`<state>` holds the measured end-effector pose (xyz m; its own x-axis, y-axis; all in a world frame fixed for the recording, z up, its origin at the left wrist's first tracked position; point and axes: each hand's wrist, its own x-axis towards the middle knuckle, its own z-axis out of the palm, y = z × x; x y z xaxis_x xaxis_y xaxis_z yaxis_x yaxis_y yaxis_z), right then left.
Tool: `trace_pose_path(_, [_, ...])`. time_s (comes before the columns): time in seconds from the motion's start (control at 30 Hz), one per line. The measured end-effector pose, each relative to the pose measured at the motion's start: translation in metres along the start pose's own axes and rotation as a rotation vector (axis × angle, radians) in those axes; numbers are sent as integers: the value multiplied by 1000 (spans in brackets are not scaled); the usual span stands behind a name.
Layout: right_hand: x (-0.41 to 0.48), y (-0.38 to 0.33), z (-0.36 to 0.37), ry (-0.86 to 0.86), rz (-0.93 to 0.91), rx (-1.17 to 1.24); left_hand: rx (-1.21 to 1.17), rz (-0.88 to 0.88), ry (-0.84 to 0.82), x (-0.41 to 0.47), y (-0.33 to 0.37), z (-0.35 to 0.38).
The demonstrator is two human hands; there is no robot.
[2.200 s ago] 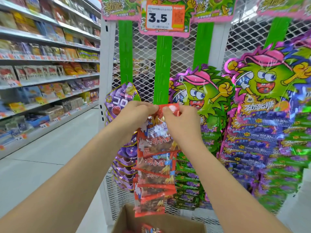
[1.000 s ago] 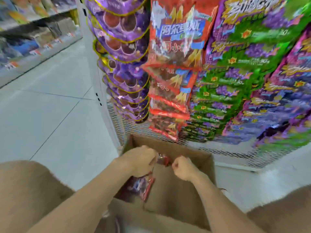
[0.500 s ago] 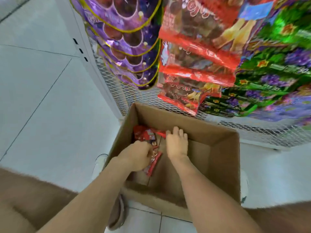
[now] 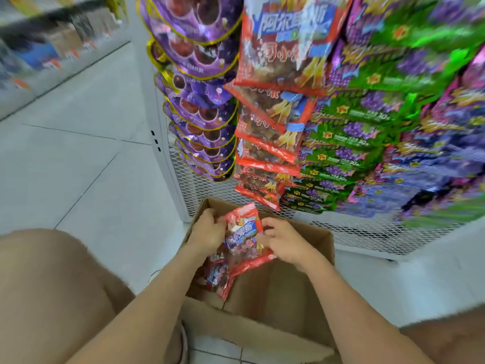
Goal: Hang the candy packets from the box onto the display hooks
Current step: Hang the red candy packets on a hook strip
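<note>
Both forearms reach down and forward, bare, between two knees covered in tan cloth. The left hand (image 4: pixel 207 229) has its fingers curled round the left edge of a red packet (image 4: pixel 244 232). The right hand (image 4: pixel 284 243) pinches the right edge of it with bent fingers. The packet is held tilted just above the open box (image 4: pixel 288 290), between the two hands. It is of glossy plastic film, crinkled, with a blue and white label and dark brown sweets showing through a clear part.

A second packet (image 4: pixel 217 278) of the same kind is lower, inside the box under the left wrist. I cannot tell if the left hand holds it also. The box is plain brown cardboard with its flaps open, and it stands on the floor (image 4: pixel 78 166) of pale, smooth tiles.

Behind the box is a white rack (image 4: pixel 367 232) of wire mesh. On it hang overlapping rows of hung packets (image 4: pixel 275 122) in red. To the left of these are rounded, shiny purple bags (image 4: pixel 202 101) with gold edges, and to the right green bags (image 4: pixel 346 143). Far left, the shelves (image 4: pixel 52 43) are blurred.
</note>
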<state>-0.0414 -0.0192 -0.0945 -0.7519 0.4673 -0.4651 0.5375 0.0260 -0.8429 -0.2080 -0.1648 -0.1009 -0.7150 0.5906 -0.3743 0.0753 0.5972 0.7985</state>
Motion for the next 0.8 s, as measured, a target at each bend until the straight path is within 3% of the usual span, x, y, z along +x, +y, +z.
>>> trace_pose_path(0.1, [-38,-32,-20,-55,-34,78,-225,109,-134,-25,34,-21])
trace_pose_path(0.17, [-64,-58,-29,-47,-121,49,-248,212,-138,-45,56,-31])
trace_pose_path(0.4, [-131,-129,-37,280,-505,-69,-276,509,-85,-101,131,-65])
trace_pose_path(0.5, [-151,-152,-40,417,-631,-77,-209,669,15,-122,175,-83])
trace_pose_path(0.67, [-178,-195,-56,743,-819,-73,-183,864,352,-142,271,-113])
trace_pose_path(0.8, [-187,-233,-77,897,-913,-114,-120,939,384,-142,349,-130])
